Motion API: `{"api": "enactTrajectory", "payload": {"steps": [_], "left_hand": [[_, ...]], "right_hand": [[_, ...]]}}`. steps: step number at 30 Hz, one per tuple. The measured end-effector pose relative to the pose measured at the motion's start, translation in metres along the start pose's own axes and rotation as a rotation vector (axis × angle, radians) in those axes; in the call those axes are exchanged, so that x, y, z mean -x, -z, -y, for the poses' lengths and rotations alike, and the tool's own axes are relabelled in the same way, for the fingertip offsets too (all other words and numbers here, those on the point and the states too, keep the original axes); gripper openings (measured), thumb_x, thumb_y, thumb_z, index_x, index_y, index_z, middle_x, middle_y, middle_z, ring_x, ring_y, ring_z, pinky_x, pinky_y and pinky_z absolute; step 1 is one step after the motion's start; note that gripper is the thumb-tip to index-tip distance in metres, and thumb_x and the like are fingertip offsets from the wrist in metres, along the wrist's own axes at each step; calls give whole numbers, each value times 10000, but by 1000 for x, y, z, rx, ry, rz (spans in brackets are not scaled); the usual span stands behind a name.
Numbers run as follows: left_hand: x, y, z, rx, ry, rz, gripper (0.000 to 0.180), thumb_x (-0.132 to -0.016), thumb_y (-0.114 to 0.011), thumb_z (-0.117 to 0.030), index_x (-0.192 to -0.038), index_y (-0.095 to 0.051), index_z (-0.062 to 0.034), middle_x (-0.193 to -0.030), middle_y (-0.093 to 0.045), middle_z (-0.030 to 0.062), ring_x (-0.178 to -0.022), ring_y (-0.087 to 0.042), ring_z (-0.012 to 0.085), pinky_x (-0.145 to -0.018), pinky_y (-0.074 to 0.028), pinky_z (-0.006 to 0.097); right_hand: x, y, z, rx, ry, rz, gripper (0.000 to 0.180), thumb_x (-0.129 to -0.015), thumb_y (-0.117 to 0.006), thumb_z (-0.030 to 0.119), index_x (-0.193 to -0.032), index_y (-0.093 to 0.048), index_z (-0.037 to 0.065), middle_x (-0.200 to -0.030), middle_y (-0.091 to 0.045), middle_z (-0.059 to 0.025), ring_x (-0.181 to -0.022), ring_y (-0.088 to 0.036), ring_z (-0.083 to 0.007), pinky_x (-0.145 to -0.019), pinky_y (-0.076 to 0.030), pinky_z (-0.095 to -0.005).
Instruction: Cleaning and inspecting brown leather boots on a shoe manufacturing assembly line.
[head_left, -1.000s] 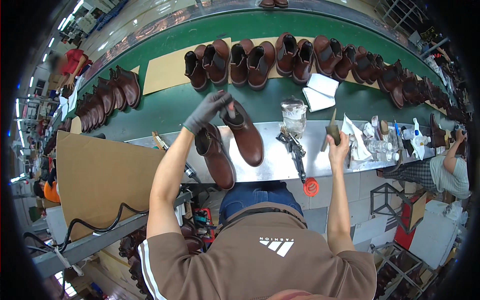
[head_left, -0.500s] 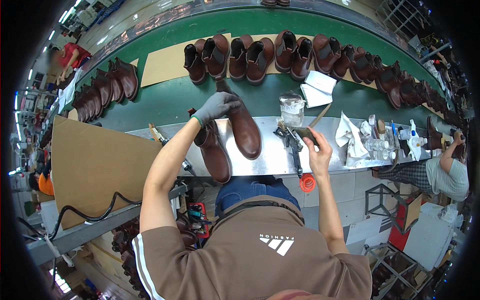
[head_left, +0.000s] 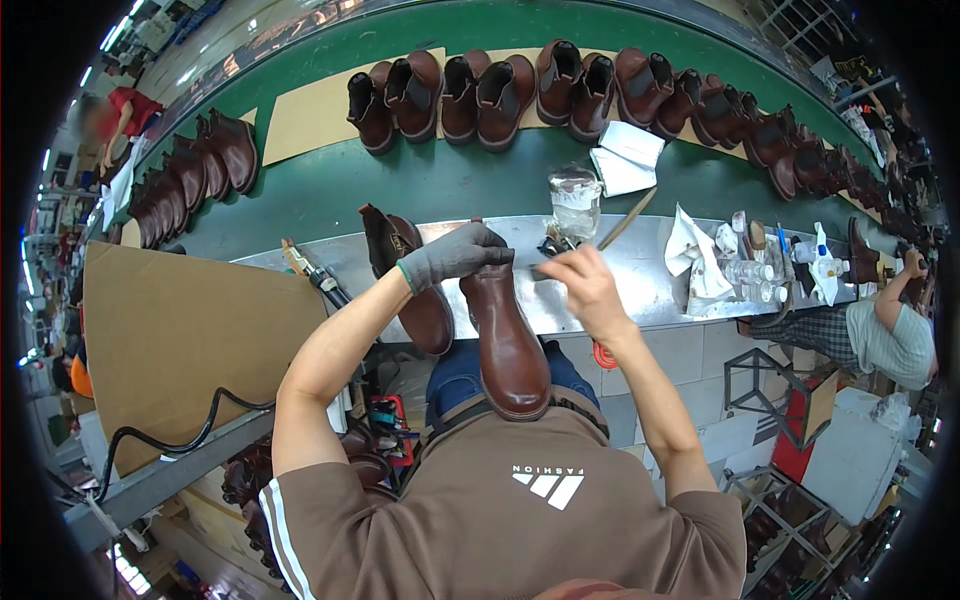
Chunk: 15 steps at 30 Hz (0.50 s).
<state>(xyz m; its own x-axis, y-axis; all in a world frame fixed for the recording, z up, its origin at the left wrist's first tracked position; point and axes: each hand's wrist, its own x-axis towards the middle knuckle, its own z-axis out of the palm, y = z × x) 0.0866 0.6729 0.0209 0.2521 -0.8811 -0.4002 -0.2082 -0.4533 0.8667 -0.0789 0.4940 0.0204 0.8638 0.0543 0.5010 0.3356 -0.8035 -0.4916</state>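
My left hand (head_left: 455, 258), in a grey glove, is closed on the upper of a brown leather boot (head_left: 512, 350). The boot's toe points toward me and overhangs the bench edge in front of my waist. Its mate, another brown boot (head_left: 428, 318), stands just left of it on the metal worktop. My bare right hand (head_left: 592, 290) pinches a dark flat block, blurred and mostly hidden by the fingers, just right of the held boot's upper. A spray gun lies behind that hand, largely covered by it.
Pairs of brown boots (head_left: 505, 100) line the green conveyor (head_left: 330, 190) on cardboard. Behind my right hand stand a plastic-wrapped jar (head_left: 575, 205) and white papers (head_left: 628, 158). Clear bottles (head_left: 748, 272) and a white cloth (head_left: 692, 255) lie right; a cardboard sheet (head_left: 180, 340) stands left. Co-workers are at both sides.
The held boot has come toward me, its toe now past the bench edge. My right hand has moved left and up with the dark block, close to the boot's upper.
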Motion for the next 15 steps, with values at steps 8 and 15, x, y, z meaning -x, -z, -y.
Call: {"api": "enactTrajectory", "payload": {"steps": [8, 15], "left_hand": [[1, -6, -8, 32, -137, -35, 324, -902, -559, -270, -836, -624, 40, -696, -566, 46, -672, -506, 78, -610, -430, 262], [-7, -5, -24, 47, 23, 46, 350, -896, -566, -283, -840, -633, 56, -705, -586, 68, -675, -508, 104, -648, -427, 276]], "right_hand": [[-18, -5, 51, -121, -4, 6, 314, -647, -564, -65, -908, -651, 85, -788, -556, -69, -754, -528, -245, -656, -456, -343], [-23, 3, 61, -131, 68, 17, 292, -669, -579, -31, -924, -658, 89, -771, -538, -72, -738, -519, -227, -654, -450, -333]]}}
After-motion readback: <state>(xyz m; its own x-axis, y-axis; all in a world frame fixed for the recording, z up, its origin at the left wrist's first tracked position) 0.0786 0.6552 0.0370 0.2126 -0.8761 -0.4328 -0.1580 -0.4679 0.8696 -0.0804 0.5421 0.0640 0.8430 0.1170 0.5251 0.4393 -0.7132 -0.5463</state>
